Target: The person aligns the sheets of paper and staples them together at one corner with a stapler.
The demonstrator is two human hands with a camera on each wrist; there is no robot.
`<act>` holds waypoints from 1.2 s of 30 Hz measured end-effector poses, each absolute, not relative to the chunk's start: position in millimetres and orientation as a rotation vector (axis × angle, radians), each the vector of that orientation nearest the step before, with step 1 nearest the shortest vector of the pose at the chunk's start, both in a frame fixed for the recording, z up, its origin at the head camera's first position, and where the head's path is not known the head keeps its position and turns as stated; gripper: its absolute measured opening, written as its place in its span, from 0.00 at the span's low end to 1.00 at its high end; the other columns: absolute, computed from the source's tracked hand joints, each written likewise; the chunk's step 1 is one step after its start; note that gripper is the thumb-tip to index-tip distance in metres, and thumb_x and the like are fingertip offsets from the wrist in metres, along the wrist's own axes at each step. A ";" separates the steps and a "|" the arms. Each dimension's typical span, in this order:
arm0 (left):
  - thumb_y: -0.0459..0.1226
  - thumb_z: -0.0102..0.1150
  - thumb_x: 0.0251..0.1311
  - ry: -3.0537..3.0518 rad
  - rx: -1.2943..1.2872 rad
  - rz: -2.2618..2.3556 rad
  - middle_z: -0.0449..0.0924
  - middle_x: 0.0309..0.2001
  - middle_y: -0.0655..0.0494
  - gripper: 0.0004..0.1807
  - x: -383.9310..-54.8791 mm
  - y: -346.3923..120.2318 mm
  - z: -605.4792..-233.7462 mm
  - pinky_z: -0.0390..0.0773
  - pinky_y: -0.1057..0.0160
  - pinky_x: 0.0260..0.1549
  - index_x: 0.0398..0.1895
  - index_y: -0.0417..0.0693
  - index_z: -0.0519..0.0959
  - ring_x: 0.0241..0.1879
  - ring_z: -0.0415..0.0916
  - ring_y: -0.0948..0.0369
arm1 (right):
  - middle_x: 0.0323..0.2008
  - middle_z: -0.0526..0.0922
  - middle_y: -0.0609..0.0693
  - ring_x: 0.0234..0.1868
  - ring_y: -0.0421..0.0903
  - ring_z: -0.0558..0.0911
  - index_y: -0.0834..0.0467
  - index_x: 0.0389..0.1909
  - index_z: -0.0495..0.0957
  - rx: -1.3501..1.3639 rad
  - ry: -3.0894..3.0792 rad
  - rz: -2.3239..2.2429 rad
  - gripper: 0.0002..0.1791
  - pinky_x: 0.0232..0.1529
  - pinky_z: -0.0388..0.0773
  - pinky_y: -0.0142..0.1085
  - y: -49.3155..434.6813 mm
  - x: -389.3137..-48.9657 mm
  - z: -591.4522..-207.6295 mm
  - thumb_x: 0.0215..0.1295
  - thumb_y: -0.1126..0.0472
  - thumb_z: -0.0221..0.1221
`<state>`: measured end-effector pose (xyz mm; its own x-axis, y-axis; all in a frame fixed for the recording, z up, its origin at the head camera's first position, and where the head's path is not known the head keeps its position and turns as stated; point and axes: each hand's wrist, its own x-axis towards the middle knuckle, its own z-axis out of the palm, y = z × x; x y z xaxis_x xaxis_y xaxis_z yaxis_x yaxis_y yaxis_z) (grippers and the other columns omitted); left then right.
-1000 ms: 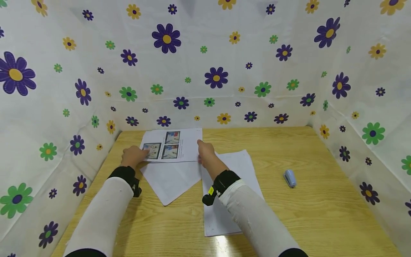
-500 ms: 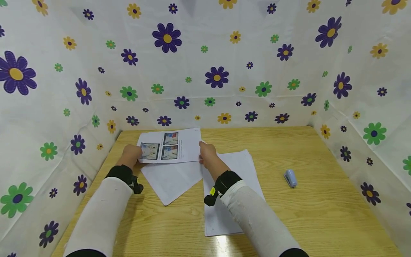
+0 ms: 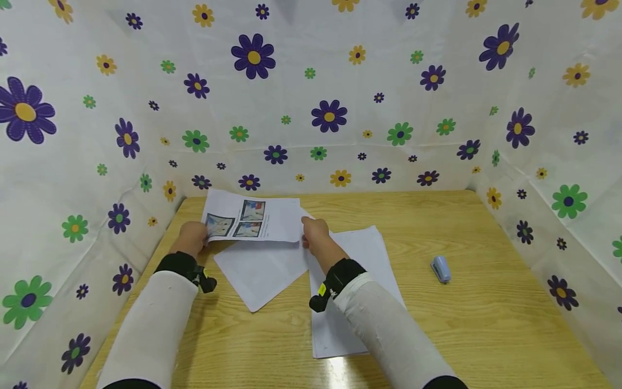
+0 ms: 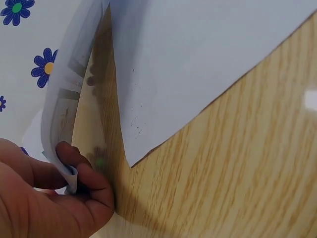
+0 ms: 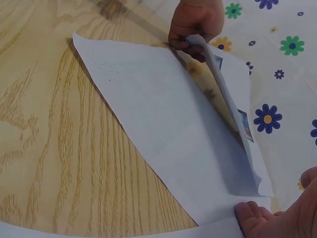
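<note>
In the head view my left hand (image 3: 191, 237) pinches the near left edge of a printed paper sheet (image 3: 282, 216), which bears several small pictures. The sheet is tilted up and bowed; its gripped edge is folded between thumb and fingers (image 4: 94, 186) in the left wrist view. Beneath it a blank white sheet (image 3: 262, 275) lies askew on the table. My right hand (image 3: 318, 237) is by the printed sheet's right end, thumb apart from the fingers. In the right wrist view its fingertips (image 5: 245, 210) are at the lower paper, just off the printed sheet's corner.
A stack of white paper (image 3: 335, 329) lies under my right forearm. A small light-blue stapler (image 3: 440, 269) rests on the wooden table (image 3: 495, 313) at the right. Flower-patterned cloth (image 3: 389, 54) walls in the back and both sides.
My left hand has moved slightly left, taking the printed sheet's left edge. The sheet has shifted left and tilted up, its right edge drawing away from my nearly still right hand.
</note>
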<state>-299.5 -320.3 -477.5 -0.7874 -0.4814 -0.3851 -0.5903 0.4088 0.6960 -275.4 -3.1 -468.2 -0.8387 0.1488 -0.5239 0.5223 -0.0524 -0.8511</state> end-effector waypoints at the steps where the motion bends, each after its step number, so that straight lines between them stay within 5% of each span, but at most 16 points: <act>1: 0.28 0.43 0.69 2.497 -1.004 1.371 0.73 0.48 0.38 0.21 -299.9 -320.9 -478.6 0.75 0.67 0.19 0.62 0.24 0.69 0.24 0.71 0.57 | 0.33 0.71 0.54 0.36 0.49 0.76 0.64 0.71 0.66 0.724 1.952 -1.961 0.30 0.40 0.80 0.40 -2.6 -275.2 -467.5 0.76 0.51 0.55; 4: 0.28 0.43 0.69 2.433 -1.057 1.488 0.72 0.46 0.41 0.20 -302.6 -323.6 -482.2 0.76 0.65 0.18 0.61 0.25 0.69 0.21 0.70 0.58 | 0.36 0.73 0.56 0.36 0.49 0.78 0.65 0.71 0.65 0.718 1.937 -1.971 0.31 0.43 0.83 0.40 -0.9 -273.5 -465.4 0.75 0.52 0.57; 10: 0.27 0.41 0.67 2.373 -0.957 1.460 0.72 0.50 0.40 0.20 -306.9 -324.8 -485.3 0.73 0.66 0.22 0.60 0.27 0.71 0.30 0.71 0.56 | 0.42 0.79 0.58 0.36 0.47 0.83 0.69 0.64 0.70 0.631 1.774 -2.126 0.27 0.49 0.86 0.41 11.2 -273.8 -469.4 0.74 0.55 0.61; 19: 0.33 0.37 0.76 2.246 -0.886 1.581 0.69 0.62 0.43 0.26 -301.7 -320.0 -482.6 0.76 0.64 0.37 0.74 0.36 0.65 0.48 0.70 0.53 | 0.38 0.80 0.55 0.34 0.45 0.81 0.68 0.63 0.71 0.537 1.667 -2.157 0.28 0.37 0.81 0.36 20.4 -279.3 -473.1 0.71 0.55 0.64; 28: 0.31 0.36 0.79 2.049 -0.692 1.802 0.69 0.63 0.43 0.27 -297.9 -299.1 -469.7 0.79 0.61 0.51 0.78 0.37 0.57 0.49 0.73 0.56 | 0.57 0.83 0.60 0.48 0.49 0.85 0.68 0.64 0.73 0.492 1.800 -2.104 0.25 0.48 0.85 0.40 32.5 -279.6 -472.1 0.70 0.62 0.64; 36: 0.32 0.37 0.79 2.175 -0.572 1.660 0.67 0.64 0.41 0.27 -302.0 -280.0 -468.7 0.80 0.62 0.42 0.78 0.35 0.57 0.51 0.72 0.54 | 0.56 0.81 0.59 0.45 0.48 0.84 0.66 0.64 0.74 0.493 1.929 -2.050 0.24 0.43 0.84 0.38 53.7 -276.1 -467.9 0.71 0.62 0.64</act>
